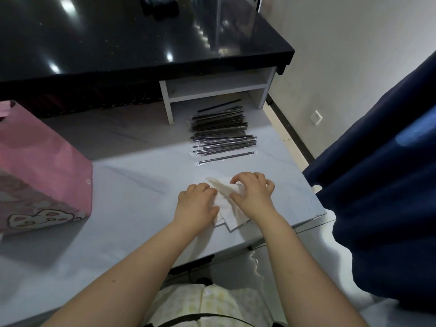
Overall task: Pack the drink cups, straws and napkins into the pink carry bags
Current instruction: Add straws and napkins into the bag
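Grips of left hand (197, 204) and right hand (253, 195) pinch napkins (232, 215) near the edge of the table (297, 199).

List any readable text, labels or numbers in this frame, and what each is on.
None readable.
Bag: cartoon print only, no words visible.
Straws: clear wrappers, any print too small to tell.
Napkins: plain white.

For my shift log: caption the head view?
Left hand and right hand handle white napkins; wrapped straws beyond, pink bag at left.
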`<state>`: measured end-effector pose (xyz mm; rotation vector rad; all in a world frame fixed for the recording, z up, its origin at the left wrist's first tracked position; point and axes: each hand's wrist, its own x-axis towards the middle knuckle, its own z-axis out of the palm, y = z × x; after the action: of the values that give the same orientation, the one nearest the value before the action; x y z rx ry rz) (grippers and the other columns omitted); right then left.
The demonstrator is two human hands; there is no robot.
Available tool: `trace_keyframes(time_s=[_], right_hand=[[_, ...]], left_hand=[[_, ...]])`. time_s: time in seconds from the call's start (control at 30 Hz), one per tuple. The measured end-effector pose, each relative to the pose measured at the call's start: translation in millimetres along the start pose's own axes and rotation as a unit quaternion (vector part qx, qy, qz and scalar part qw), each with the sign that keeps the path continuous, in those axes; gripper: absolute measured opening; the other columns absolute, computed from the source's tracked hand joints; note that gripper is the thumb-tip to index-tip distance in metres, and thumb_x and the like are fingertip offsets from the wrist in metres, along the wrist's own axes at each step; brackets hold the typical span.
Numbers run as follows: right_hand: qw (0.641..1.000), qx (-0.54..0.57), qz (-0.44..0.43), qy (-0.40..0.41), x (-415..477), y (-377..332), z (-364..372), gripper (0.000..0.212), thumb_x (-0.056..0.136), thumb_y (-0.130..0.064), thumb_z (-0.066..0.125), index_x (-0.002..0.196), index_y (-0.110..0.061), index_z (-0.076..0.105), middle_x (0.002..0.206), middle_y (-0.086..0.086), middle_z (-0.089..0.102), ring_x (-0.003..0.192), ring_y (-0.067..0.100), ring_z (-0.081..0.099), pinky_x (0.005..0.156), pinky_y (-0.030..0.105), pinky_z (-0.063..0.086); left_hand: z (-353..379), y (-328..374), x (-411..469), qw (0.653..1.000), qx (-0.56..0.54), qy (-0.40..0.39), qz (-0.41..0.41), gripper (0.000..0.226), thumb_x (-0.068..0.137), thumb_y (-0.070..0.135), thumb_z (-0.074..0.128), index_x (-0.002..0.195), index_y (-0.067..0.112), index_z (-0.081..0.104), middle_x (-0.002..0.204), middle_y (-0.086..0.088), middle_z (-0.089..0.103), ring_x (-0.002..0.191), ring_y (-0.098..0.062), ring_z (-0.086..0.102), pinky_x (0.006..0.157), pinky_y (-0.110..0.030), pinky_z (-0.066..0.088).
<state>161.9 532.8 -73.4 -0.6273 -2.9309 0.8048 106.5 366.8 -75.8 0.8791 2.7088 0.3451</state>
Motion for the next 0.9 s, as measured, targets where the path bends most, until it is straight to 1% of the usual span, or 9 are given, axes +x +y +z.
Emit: trace_keyframes(time_s=[0.07,0.13,0.23,0.27,0.33,0.4,0.6,0.77,0.9], right_hand=[[0.997,0.061,0.037,-0.022,-1.6,-1.1,-0.3,0.028,0.082,-0.028,0.065,0.102,-0.043,0.051,0.099,-0.018,0.049,0.113,0.022,0.033,0.079,0.028,0.021],[0.983,0.156,0.086,-0.046,-5.0,-4.6,-1.0,0.04,0.082,-0.026,0.064,0.109,-0.047,0.044,0.102,-0.013,0.054,0.107,0.024,0.036,0.078,0.032,0.034],[0.978,0.175,0.113,-0.022,-4.5,-10.8,-6.4,0.041,0.08,-0.023,0.069,0.116,-0.03,0.051,0.105,-0.007,0.06,0.103,0.026,0.053,0.087,0.04,0.047],[0.983,0.153,0.101,-0.012,-2.8,-12.8,-8.1,0.033,0.08,-0.024,0.071,0.109,-0.025,0.056,0.098,-0.007,0.061,0.098,0.025,0.056,0.086,0.039,0.047],[0.988,0.137,0.077,0.001,-0.3,-19.3,-14.9,0.019,0.079,-0.026,0.073,0.082,-0.027,0.055,0.075,-0.014,0.051,0.083,0.02,0.053,0.074,0.032,0.041],[0.986,0.152,0.062,0.014,2.4,-27.5,-23.6,0.033,0.077,-0.026,0.075,0.067,-0.029,0.044,0.065,-0.011,0.045,0.072,0.017,0.047,0.062,0.029,0.035],[0.994,0.106,0.005,-0.01,5.6,-52.9,-64.8,0.017,0.08,-0.024,0.073,0.084,-0.016,0.059,0.079,-0.004,0.059,0.077,0.018,0.054,0.066,0.03,0.044],[0.992,0.102,-0.057,0.047,3.3,-97.5,-96.0,0.013,0.084,-0.028,0.068,0.084,-0.033,0.056,0.083,-0.011,0.059,0.079,0.006,0.054,0.064,0.028,0.047],[0.979,0.091,-0.131,0.125,3.0,-150.0,-112.6,0.009,0.088,-0.025,0.064,0.092,-0.032,0.059,0.082,-0.015,0.06,0.078,0.008,0.054,0.062,0.027,0.046]], left_hand=[[-0.2,0.3,0.2,1.0,-0.001,0.002,0.001,0.041,0.088,0.045,0.056,0.125,0.028,0.055,0.129,0.007,0.051,0.12,-0.023,0.043,0.094,-0.037,0.038],[-1.0,-1.3,0.3,1.0,-0.007,-0.002,0.004,0.041,0.089,0.043,0.056,0.128,0.029,0.054,0.131,0.007,0.051,0.122,-0.023,0.042,0.096,-0.037,0.036],[-6.5,-6.8,-1.2,0.999,-0.026,0.016,0.013,0.039,0.093,0.037,0.053,0.131,0.031,0.053,0.133,0.01,0.053,0.125,-0.02,0.042,0.098,-0.036,0.033],[-10.7,-8.8,-1.2,0.999,-0.034,0.035,0.015,0.038,0.093,0.037,0.052,0.131,0.031,0.054,0.133,0.011,0.054,0.125,-0.019,0.043,0.098,-0.035,0.031],[-22.4,-11.3,0.2,0.996,-0.051,0.074,0.012,0.036,0.093,0.036,0.054,0.129,0.032,0.057,0.132,0.012,0.056,0.125,-0.017,0.044,0.1,-0.036,0.029],[-35.9,-13.9,2.0,0.992,-0.078,0.102,0.007,0.037,0.091,0.032,0.057,0.128,0.031,0.059,0.131,0.011,0.057,0.125,-0.018,0.046,0.1,-0.036,0.03],[-70.8,-25.4,-0.4,0.983,-0.113,0.141,-0.003,0.04,0.09,0.026,0.059,0.129,0.031,0.057,0.133,0.009,0.056,0.126,-0.02,0.045,0.102,-0.037,0.03],[-116.5,-44.7,-4.4,0.976,-0.107,0.191,-0.004,0.041,0.09,0.025,0.059,0.13,0.028,0.057,0.134,0.007,0.057,0.125,-0.023,0.047,0.099,-0.039,0.033],[-172.4,-65.2,-15.2,0.969,-0.073,0.237,0.008,0.043,0.086,0.022,0.061,0.128,0.025,0.059,0.127,0.003,0.061,0.116,-0.026,0.052,0.096,-0.039,0.038]])
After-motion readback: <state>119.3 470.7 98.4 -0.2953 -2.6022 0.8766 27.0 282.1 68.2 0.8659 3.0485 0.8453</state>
